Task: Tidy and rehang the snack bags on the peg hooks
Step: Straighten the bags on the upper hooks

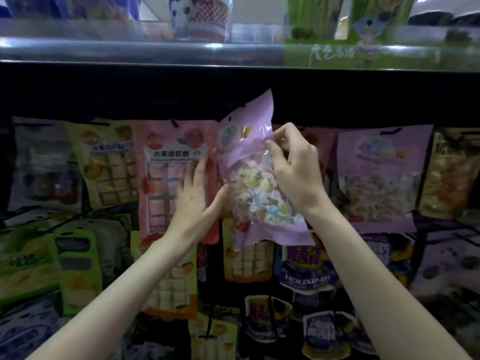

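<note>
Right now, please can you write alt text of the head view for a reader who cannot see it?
A person's right hand pinches a tilted lilac bag of pastel sweets in front of a rack of hanging snack bags. The left hand, fingers straight, touches the bag's left edge and lies over a pink bag beside it.

Head cam – close, facing fwd at peg rack

A glossy shelf edge runs across the top, catching streaks of bright light. Blurred packages stand on it behind a clear rail. Beneath the shelf lies a deep black shadow band, and the display below is dim.
</note>
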`<action>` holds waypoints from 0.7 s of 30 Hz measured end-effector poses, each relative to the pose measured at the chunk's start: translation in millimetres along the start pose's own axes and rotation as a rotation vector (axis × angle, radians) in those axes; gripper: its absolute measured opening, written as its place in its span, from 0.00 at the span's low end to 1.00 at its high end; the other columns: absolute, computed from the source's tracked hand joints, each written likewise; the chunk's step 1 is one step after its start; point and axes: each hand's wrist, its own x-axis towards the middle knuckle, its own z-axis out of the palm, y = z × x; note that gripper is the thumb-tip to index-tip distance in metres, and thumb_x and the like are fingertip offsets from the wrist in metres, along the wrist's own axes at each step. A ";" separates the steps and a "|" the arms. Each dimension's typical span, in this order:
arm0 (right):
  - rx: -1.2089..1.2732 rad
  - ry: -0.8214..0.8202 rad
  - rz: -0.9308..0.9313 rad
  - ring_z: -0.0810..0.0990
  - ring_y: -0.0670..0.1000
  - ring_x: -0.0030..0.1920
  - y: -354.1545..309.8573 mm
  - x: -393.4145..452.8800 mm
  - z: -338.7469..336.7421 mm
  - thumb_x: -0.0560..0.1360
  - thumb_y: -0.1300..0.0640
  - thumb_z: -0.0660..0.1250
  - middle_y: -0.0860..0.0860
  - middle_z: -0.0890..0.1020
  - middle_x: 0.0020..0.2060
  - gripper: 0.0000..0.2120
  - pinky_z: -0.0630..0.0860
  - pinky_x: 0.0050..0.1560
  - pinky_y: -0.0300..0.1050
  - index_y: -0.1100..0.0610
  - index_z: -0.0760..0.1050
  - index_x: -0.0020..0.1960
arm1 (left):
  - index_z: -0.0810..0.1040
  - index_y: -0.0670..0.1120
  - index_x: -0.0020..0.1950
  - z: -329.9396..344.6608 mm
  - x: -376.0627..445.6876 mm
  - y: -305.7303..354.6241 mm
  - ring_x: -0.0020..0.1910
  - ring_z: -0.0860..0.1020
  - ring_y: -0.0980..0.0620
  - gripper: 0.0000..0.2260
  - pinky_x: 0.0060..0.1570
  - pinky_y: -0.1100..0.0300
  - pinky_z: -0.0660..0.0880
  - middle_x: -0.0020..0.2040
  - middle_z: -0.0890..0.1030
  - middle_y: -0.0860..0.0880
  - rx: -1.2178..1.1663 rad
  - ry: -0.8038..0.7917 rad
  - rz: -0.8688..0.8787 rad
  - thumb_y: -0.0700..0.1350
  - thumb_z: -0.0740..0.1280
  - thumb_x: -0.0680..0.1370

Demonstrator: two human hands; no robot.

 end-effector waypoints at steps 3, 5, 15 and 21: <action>-0.052 0.028 -0.038 0.70 0.51 0.26 0.5 -4.5 -16.7 0.78 0.62 0.61 0.53 0.74 0.27 0.06 0.63 0.27 0.42 0.59 0.68 0.42 | 0.46 0.59 0.76 0.5 2.6 2.3 0.76 0.47 0.54 0.37 0.73 0.44 0.50 0.77 0.50 0.53 -0.057 0.020 -0.048 0.71 0.50 0.70; -0.022 0.050 -0.039 0.68 0.47 0.25 7.4 -10.2 -32.5 0.78 0.60 0.61 0.51 0.73 0.27 0.06 0.62 0.27 0.39 0.58 0.69 0.42 | 0.46 0.58 0.76 2.2 3.0 8.1 0.74 0.48 0.59 0.38 0.73 0.49 0.50 0.76 0.51 0.56 -0.086 0.016 -0.027 0.71 0.51 0.70; -0.054 0.011 0.148 0.75 0.45 0.58 90.1 -44.7 -130.8 0.77 0.61 0.63 0.46 0.65 0.69 0.30 0.73 0.55 0.41 0.43 0.55 0.73 | 0.43 0.62 0.74 93.3 17.5 80.4 0.73 0.55 0.56 0.44 0.69 0.61 0.55 0.76 0.53 0.53 -0.167 -0.251 0.028 0.63 0.68 0.67; -0.360 0.061 0.316 0.64 0.51 0.67 137.6 -61.3 -187.7 0.70 0.43 0.65 0.53 0.62 0.65 0.35 0.58 0.55 0.26 0.52 0.60 0.73 | 0.41 0.65 0.73 168.7 26.1 123.2 0.67 0.69 0.45 0.44 0.57 0.65 0.67 0.70 0.66 0.41 -0.126 -0.408 0.049 0.65 0.66 0.66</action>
